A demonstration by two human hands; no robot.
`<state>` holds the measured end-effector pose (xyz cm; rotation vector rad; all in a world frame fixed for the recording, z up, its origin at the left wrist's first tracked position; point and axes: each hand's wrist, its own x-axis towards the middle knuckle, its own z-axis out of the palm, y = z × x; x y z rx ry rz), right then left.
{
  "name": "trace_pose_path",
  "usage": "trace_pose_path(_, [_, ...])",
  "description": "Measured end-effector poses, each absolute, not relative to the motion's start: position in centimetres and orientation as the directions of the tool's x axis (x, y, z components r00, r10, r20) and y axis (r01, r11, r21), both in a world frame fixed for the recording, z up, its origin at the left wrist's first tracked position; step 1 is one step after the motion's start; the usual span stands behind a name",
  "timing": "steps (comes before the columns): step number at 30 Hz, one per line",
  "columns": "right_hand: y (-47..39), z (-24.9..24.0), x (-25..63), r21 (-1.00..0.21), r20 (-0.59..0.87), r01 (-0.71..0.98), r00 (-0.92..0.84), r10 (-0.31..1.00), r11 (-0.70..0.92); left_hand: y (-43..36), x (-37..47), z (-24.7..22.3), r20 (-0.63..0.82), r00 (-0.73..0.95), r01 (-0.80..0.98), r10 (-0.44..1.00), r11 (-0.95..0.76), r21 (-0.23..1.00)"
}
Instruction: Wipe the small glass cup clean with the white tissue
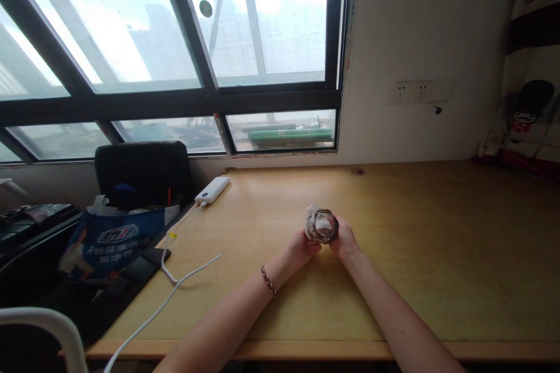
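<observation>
Above the middle of the wooden desk (245, 297) a small, round, glass-like vessel (326, 224) is held with one circular end towards me. It looks clear and dark-rimmed, and whether this end is its mouth or its base I cannot tell. Something whitish and crumpled, like tissue or thin wrap (311, 217), sits against its left side. My left hand (305, 249) grips the vessel from the left and below, fingers curled. On the opposite side my right hand (345, 238) is closed round it, with most of its fingers hidden behind.
A white power bank (213, 190) lies at the desk's left edge, with a white cable (175, 288) running towards me. Left of the desk stand a black chair (142, 166) and a blue bag (118, 245). Behind are windows and a wall socket (411, 92).
</observation>
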<state>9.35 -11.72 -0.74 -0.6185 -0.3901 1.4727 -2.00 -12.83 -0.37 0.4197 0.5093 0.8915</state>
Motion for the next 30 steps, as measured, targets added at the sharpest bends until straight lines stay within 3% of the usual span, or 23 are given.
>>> trace_pose_path(6, [-11.7, -0.1, 10.2, -0.566, -0.101, -0.824, 0.103, 0.99, 0.028, -14.3, -1.6, 0.4, -0.129, 0.546, -0.512, 0.828, 0.452, 0.731])
trace_pose_path(11, [-11.8, 0.2, 10.5, -0.512, -0.091, -0.859, 0.086, 0.992, 0.028, -14.2, -1.4, 0.7, -0.137, 0.501, -0.501, 0.855, 0.415, 0.76])
trace_pose_path(17, [-12.6, 1.0, 9.9, -0.529, -0.046, -0.848, 0.064, 0.997, 0.03, -13.1, -1.8, 0.3, -0.105, 0.267, -0.525, 0.958, 0.236, 0.818])
trace_pose_path(23, [-13.2, 1.3, 9.6, -0.561, -0.058, -0.828, 0.042, 0.997, 0.002, -12.9, -2.4, 0.1, 0.054, -0.058, -0.34, 0.997, -0.071, 0.938])
trace_pose_path(26, [-13.3, 1.4, 9.7, -0.584, -0.078, -0.812, 0.045, 0.996, -0.01, -12.8, -2.7, 0.6, 0.188, -0.111, -0.257, 0.976, -0.211, 0.943])
trace_pose_path(30, [-13.4, 1.1, 9.6, -0.625, -0.076, -0.78, 0.027, 0.997, -0.027, -13.0, -2.8, 1.3, 0.259, -0.096, -0.194, 0.961, -0.274, 0.942])
